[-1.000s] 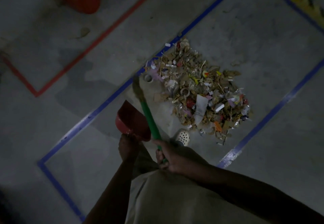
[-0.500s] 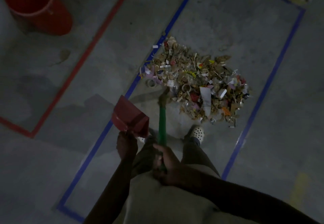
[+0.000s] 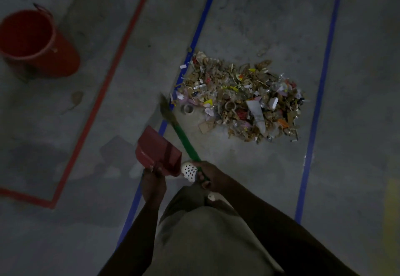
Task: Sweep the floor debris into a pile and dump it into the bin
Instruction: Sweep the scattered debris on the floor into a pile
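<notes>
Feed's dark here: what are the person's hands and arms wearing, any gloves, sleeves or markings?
No gloves: the left hand and right hand are bare, with no ring, watch or marking visible. Too dim to tell whether the forearms are sleeved. Below them show a beige garment and a white perforated clog.

Left hand (image 3: 152,181) tight on dustpan (image 3: 159,152), right hand (image 3: 211,176) on broom handle (image 3: 185,141).

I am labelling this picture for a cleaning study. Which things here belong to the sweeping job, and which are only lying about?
For the job:
- debris pile
- broom, gripped by the right hand
- red dustpan, held by the left hand
- red bin

Only there:
- blue tape and red tape on the floor
- white shoe
</notes>
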A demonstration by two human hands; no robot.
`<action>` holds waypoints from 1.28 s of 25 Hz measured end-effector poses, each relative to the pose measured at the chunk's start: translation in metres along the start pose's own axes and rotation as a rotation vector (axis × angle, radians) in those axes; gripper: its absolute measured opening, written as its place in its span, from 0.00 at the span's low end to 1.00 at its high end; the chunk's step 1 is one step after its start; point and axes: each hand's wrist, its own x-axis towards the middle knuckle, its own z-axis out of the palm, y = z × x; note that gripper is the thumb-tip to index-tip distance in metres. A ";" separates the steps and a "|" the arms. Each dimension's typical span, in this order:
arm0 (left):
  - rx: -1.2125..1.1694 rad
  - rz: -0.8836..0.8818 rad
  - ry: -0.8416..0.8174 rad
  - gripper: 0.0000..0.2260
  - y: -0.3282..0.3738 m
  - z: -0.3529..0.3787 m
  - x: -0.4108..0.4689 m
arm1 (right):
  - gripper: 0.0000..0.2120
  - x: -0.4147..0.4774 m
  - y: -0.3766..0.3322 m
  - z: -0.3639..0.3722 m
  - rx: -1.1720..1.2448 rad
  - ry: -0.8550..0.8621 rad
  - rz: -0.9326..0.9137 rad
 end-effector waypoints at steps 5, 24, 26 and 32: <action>0.105 0.111 -0.013 0.13 -0.032 -0.013 0.008 | 0.17 0.035 0.031 0.014 0.085 0.151 -0.086; 0.408 0.464 -0.205 0.13 -0.022 0.069 0.255 | 0.35 0.216 0.105 0.099 0.009 0.485 -0.002; 0.398 0.465 -0.229 0.12 -0.012 0.069 0.248 | 0.25 0.174 0.115 0.116 0.019 0.508 -0.023; 0.377 0.517 -0.233 0.13 0.017 0.053 0.223 | 0.26 0.091 0.177 0.177 -0.330 0.322 -0.081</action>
